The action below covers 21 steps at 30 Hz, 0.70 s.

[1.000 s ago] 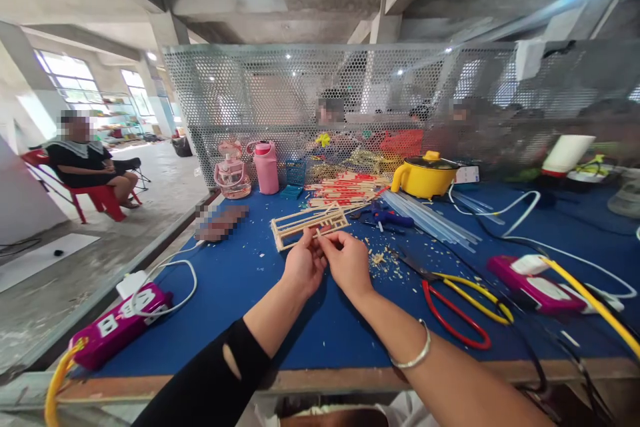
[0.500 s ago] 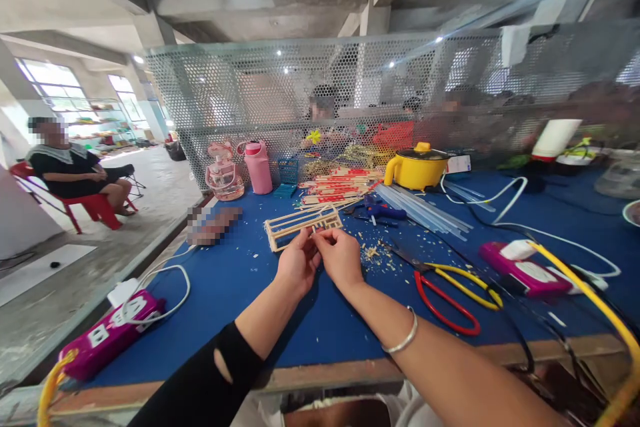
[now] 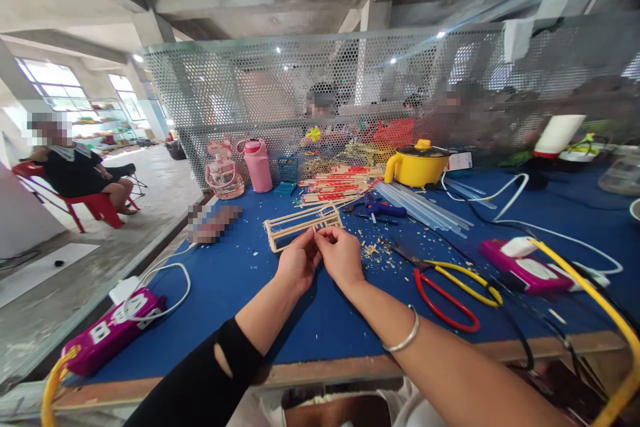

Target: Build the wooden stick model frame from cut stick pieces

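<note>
A small open frame of thin wooden sticks [image 3: 280, 240] lies on the blue tabletop just beyond my hands, with short upright sticks at its right end. My left hand [image 3: 299, 261] is closed, its fingertips curled together at the frame's near side. Against them pinch the thumb and fingers of my right hand [image 3: 341, 257], which wears a silver bangle [image 3: 407, 333] on the wrist. A tiny pale bit shows where the fingertips meet, too small and covered to make out. Whether the fingers touch the frame I cannot tell.
Right of my hands lie wood crumbs [image 3: 371, 250], red-and-yellow-handled scissors [image 3: 445, 297] and a blue glue gun [image 3: 385, 209]. Beyond are red-marked sticks [image 3: 340, 183], clear glue sticks [image 3: 425, 207] and a yellow pot [image 3: 420, 167]. Purple power strips [image 3: 113, 333] with cables flank both sides. A person [image 3: 67, 167] sits left.
My hands stay at the same spot beside the stick frame, with only a slight shift of the fingers. The seated person at left has moved an arm.
</note>
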{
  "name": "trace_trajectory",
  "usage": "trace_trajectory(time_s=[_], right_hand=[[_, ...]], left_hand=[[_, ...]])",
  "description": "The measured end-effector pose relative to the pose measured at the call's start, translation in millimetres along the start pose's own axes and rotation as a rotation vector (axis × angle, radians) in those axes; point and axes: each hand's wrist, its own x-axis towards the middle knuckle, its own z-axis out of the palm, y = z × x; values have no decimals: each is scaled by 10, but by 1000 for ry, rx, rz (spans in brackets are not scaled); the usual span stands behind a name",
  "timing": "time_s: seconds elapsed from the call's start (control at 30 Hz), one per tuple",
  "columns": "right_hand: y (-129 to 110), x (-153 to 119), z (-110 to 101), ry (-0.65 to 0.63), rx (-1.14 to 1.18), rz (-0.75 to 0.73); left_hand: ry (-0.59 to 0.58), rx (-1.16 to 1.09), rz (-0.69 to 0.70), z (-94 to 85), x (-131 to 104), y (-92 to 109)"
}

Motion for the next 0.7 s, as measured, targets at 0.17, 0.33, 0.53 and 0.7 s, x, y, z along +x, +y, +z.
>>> trace_trajectory(time_s=[0.17,0.33,0.53,0.7], right_hand=[[-6,-2,5,10,8,14],[25,-1,38,2,38,9],[5,12,52,6,24,-3],[0,22,50,4,-6,-13]], left_hand=[[5,-3,-2,19,-37,63],[-30,-7,9,18,-62,108],[-9,2,63,23,-57,73],[21,29,94,29,-51,43]])
